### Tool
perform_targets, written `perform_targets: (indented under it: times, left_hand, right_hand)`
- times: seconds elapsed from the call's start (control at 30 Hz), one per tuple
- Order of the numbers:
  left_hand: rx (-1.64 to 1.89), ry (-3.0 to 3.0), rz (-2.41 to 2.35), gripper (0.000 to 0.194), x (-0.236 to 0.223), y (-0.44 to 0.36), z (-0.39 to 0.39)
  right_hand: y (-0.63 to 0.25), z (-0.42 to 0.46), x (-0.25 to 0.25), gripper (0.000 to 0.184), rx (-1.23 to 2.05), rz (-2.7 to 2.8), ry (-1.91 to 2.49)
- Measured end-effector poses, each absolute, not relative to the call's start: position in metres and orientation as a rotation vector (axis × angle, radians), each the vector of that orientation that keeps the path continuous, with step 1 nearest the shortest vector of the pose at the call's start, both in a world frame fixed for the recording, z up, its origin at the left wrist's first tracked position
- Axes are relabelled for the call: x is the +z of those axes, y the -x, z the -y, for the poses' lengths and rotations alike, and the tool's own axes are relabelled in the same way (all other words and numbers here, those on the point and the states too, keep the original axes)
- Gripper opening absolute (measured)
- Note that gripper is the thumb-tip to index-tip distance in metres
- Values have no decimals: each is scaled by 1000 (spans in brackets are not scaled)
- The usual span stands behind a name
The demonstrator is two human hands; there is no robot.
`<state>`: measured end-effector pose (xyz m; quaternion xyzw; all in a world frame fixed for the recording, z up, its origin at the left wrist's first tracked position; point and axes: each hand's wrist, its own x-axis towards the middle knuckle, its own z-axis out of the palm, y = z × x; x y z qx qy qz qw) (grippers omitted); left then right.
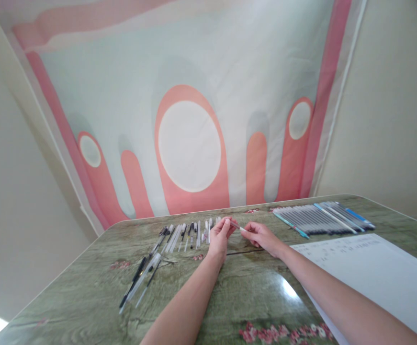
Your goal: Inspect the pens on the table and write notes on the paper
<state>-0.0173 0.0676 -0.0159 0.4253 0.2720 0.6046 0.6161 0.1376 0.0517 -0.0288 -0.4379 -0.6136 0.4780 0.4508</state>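
Between my two hands, above the far middle of the table, is a slim grey and white pen (237, 226); whether it is whole or only a part I cannot make out. My left hand (221, 237) pinches its left end, fingers closed. At the other end, the thumb and fingers of my right hand (261, 238) grip it. Just left of my left hand lies a row of clear pen barrels (174, 239), with thin refills and black pieces among them. My left hand hides part of that row.
Nearer on the left lies a loose group of black and clear pen parts (141, 278). Many pens (312, 220) lie side by side at the back right, a few of them blue. A white sheet with faint writing (380, 282) covers the table's (96, 287) right side. A patterned cloth (122, 72) hangs behind.
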Motion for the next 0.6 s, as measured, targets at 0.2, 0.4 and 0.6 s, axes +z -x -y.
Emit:
perform_targets:
  times: [0.2, 0.4, 0.6]
  left_hand:
    - [1380, -1001, -641, 32, -15, 19, -68]
    - [1356, -1010, -610, 30, -13, 20, -67]
    - [1354, -1026, -609, 30, -11, 19, -66]
  right_hand:
    - [-137, -48, -23, 37, 1186, 1597, 1075]
    - [-138, -49, -23, 36, 1235, 1633, 1058]
    - [-139, -51, -24, 38, 1248, 1629, 1064]
